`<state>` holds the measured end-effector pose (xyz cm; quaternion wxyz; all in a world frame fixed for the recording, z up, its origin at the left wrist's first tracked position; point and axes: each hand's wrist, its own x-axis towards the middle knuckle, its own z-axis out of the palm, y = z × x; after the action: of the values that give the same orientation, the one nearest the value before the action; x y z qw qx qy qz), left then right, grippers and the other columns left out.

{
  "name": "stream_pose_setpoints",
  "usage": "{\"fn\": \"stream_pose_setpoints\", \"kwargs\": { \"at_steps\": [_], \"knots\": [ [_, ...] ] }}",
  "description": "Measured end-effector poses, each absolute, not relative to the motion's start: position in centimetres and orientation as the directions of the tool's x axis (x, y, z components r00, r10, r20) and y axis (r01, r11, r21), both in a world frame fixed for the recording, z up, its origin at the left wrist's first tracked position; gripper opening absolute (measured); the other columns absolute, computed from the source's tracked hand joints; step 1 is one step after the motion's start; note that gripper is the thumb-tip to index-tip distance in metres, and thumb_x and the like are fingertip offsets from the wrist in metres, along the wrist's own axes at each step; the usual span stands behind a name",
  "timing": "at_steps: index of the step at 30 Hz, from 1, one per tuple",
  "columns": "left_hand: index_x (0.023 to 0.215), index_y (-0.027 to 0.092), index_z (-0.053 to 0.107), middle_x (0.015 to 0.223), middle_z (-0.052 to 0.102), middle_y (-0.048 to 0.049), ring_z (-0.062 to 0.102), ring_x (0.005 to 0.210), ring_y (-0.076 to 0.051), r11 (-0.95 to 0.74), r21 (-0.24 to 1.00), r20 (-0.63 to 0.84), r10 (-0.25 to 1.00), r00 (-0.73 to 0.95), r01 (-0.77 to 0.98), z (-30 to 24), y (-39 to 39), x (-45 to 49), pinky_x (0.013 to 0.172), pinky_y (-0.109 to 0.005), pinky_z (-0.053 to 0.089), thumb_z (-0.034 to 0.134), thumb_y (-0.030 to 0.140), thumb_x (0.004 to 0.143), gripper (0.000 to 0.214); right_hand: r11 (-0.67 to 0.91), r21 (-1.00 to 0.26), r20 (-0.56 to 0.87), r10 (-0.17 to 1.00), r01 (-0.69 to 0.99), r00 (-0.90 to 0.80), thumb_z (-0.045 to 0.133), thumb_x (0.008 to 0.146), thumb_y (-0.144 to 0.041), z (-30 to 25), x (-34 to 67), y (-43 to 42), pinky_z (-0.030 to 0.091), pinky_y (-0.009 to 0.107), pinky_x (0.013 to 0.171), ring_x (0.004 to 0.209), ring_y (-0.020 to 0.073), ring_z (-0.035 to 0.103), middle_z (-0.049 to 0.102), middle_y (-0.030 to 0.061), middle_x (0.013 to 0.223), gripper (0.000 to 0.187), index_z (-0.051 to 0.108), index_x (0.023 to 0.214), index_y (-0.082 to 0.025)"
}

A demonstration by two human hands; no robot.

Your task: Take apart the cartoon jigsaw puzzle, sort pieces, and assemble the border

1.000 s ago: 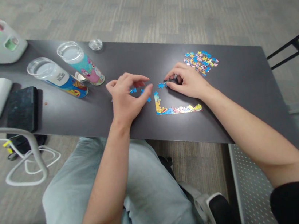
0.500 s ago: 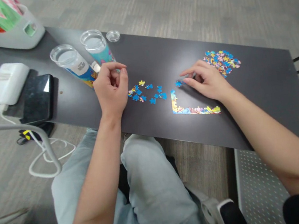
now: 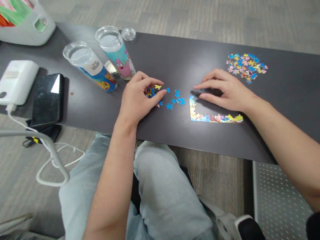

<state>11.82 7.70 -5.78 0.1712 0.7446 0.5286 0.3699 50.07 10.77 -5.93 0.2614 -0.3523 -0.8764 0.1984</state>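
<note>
My left hand [image 3: 138,99] rests on the dark table [image 3: 169,55], its thumb and fingers pinched around small pieces at the left end of a scatter of loose blue puzzle pieces [image 3: 175,101]. My right hand [image 3: 227,91] lies flat with its fingers stretched left, the fingertips beside the top of an L-shaped assembled puzzle border [image 3: 215,118]. No piece shows under those fingers. A pile of mixed colourful pieces [image 3: 246,63] lies beyond my right hand.
Two clear tubes with cartoon labels [image 3: 91,66] [image 3: 115,51] and a small clear lid [image 3: 128,33] stand left of centre. A black phone [image 3: 45,99], a white power bank [image 3: 15,82] and a grey bin [image 3: 22,28] sit far left. My knees are under the table's near edge.
My left hand came down from near the tubes onto the loose blue pieces. My right hand flattened out, and the blue piece at its fingertips is no longer visible. The view shifted left.
</note>
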Motion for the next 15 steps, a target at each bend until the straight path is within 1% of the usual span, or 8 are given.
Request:
{"fn": "stream_pose_setpoints", "kwargs": {
  "at_steps": [2, 4, 6, 8, 10, 12, 15],
  "knots": [
    [0.121, 0.032, 0.099, 0.12, 0.076, -0.0055, 0.074, 0.108, -0.029, -0.367, 0.602, 0.345, 0.921, 0.183, 0.709, -5.52, 7.51, 12.14, 0.111, -0.051, 0.065, 0.103, 0.032, 0.103, 0.018, 0.659, -0.534, 0.3, 0.734, 0.53, -0.609, 0.074, 0.124, -0.058, -5.54, 49.99, 10.65, 0.07, 0.076, 0.124, 0.13, 0.044, 0.083, 0.087, 0.0139, 0.139, 0.036, 0.099, 0.146, -0.046],
    [0.121, 0.034, 0.101, 0.123, 0.077, -0.0062, 0.075, 0.116, -0.032, -0.355, 0.568, 0.339, 0.923, 0.182, 0.742, -5.54, 7.49, 12.32, 0.119, -0.056, 0.063, 0.102, 0.032, 0.104, 0.017, 0.648, -0.534, 0.286, 0.743, 0.543, -0.605, 0.073, 0.124, -0.06, -5.24, 49.99, 10.68, 0.07, 0.076, 0.122, 0.128, 0.0445, 0.084, 0.089, 0.0138, 0.137, 0.035, 0.101, 0.14, -0.046],
    [0.12, 0.035, 0.102, 0.122, 0.078, -0.0062, 0.075, 0.119, -0.033, -0.347, 0.553, 0.339, 0.924, 0.176, 0.758, -5.7, 7.62, 12.36, 0.121, -0.058, 0.062, 0.101, 0.033, 0.106, 0.014, 0.643, -0.529, 0.274, 0.747, 0.554, -0.606, 0.071, 0.124, -0.062, -5.07, 50.01, 10.8, 0.069, 0.076, 0.122, 0.127, 0.0447, 0.085, 0.091, 0.0135, 0.136, 0.037, 0.102, 0.135, -0.046],
    [0.118, 0.035, 0.102, 0.119, 0.078, -0.0064, 0.075, 0.117, -0.034, -0.341, 0.552, 0.333, 0.927, 0.174, 0.761, -5.81, 7.79, 12.33, 0.12, -0.058, 0.061, 0.1, 0.033, 0.107, 0.012, 0.646, -0.524, 0.266, 0.744, 0.556, -0.614, 0.069, 0.125, -0.065, -4.99, 49.94, 10.87, 0.068, 0.076, 0.124, 0.128, 0.0449, 0.086, 0.093, 0.0129, 0.137, 0.04, 0.102, 0.134, -0.044],
    [0.117, 0.034, 0.102, 0.116, 0.078, -0.0069, 0.074, 0.116, -0.034, -0.34, 0.557, 0.333, 0.927, 0.172, 0.758, -5.74, 7.83, 12.35, 0.118, -0.058, 0.061, 0.098, 0.034, 0.108, 0.01, 0.647, -0.523, 0.248, 0.738, 0.554, -0.628, 0.067, 0.126, -0.069, -4.99, 49.75, 10.79, 0.066, 0.076, 0.128, 0.135, 0.0455, 0.086, 0.094, 0.0118, 0.142, 0.044, 0.1, 0.14, -0.044],
    [0.117, 0.034, 0.102, 0.116, 0.078, -0.0075, 0.075, 0.116, -0.036, -0.345, 0.56, 0.337, 0.925, 0.173, 0.753, -5.45, 7.65, 12.5, 0.117, -0.059, 0.06, 0.095, 0.035, 0.11, 0.01, 0.651, -0.521, 0.224, 0.728, 0.552, -0.648, 0.065, 0.126, -0.071, -5.02, 49.47, 10.56, 0.063, 0.076, 0.133, 0.146, 0.0466, 0.084, 0.094, 0.0103, 0.152, 0.047, 0.096, 0.15, -0.044],
    [0.12, 0.037, 0.101, 0.119, 0.08, -0.0076, 0.075, 0.122, -0.038, -0.371, 0.546, 0.337, 0.918, 0.208, 0.751, -4.82, 7.02, 12.93, 0.124, -0.063, 0.055, 0.097, 0.036, 0.11, 0.011, 0.671, -0.515, 0.212, 0.702, 0.533, -0.679, 0.066, 0.126, -0.072, -4.99, 49.05, 10.13, 0.059, 0.075, 0.137, 0.158, 0.0477, 0.081, 0.091, 0.0093, 0.165, 0.053, 0.09, 0.162, -0.043]
  ]
}}
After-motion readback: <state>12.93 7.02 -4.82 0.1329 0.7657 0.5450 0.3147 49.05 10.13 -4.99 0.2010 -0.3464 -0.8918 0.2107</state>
